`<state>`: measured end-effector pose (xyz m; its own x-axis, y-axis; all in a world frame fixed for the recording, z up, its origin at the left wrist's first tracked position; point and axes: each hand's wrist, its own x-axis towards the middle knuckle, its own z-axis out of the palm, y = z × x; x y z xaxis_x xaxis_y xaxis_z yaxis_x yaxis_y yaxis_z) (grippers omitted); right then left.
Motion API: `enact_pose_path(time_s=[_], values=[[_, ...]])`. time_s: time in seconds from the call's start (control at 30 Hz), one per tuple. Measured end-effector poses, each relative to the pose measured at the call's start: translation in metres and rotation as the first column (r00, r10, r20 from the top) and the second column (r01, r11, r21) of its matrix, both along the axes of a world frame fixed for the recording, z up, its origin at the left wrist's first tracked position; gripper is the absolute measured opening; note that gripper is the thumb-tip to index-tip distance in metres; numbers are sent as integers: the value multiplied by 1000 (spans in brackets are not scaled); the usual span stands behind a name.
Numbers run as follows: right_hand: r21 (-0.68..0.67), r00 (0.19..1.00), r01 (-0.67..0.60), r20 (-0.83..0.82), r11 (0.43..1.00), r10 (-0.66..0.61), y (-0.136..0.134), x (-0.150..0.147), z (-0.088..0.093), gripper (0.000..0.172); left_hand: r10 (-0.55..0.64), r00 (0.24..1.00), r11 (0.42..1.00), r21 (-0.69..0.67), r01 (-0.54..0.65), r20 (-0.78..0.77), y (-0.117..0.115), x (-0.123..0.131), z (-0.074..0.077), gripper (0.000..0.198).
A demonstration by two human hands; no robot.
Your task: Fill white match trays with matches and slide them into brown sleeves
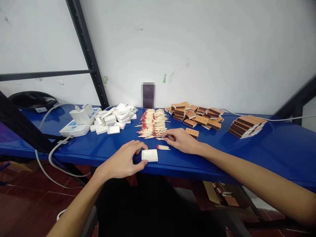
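My left hand (124, 159) rests near the front edge of the blue table (271, 148), its fingers curled round a small white inner matchbox tray (149, 155). My right hand (180, 140) lies just behind it, fingers pinched at the near edge of a big pile of red-tipped matches (153, 123). A few loose matches (163, 147) lie between the two hands. One brown matchbox sleeve (192, 132) sits right beside my right hand.
A heap of white trays (115, 118) lies at the left, next to a white power strip (76, 125) with plugs and grey cables. Brown sleeves (197, 115) are heaped at the back right, with a neat stack (247, 126) further right. Black shelf struts stand left.
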<state>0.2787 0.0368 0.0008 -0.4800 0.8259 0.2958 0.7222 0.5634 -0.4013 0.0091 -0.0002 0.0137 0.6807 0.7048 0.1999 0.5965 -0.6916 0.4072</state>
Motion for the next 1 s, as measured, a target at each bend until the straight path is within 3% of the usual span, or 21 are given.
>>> enact_pose_path(time_s=[0.47,0.8,1.0], values=[[-43,999,-44,-29,998,43,-4,-1,3,15,0,1000,1000,11,0,-11,-1,0,0,24],[-73,993,31,-115,997,-39,-3,-3,0,18,8,1000,1000,10,-8,-11,-1,1,0,24],[-83,995,4,-96,997,-12,-4,-4,3,21,1,1000,1000,0,-1,-18,-1,0,0,24]])
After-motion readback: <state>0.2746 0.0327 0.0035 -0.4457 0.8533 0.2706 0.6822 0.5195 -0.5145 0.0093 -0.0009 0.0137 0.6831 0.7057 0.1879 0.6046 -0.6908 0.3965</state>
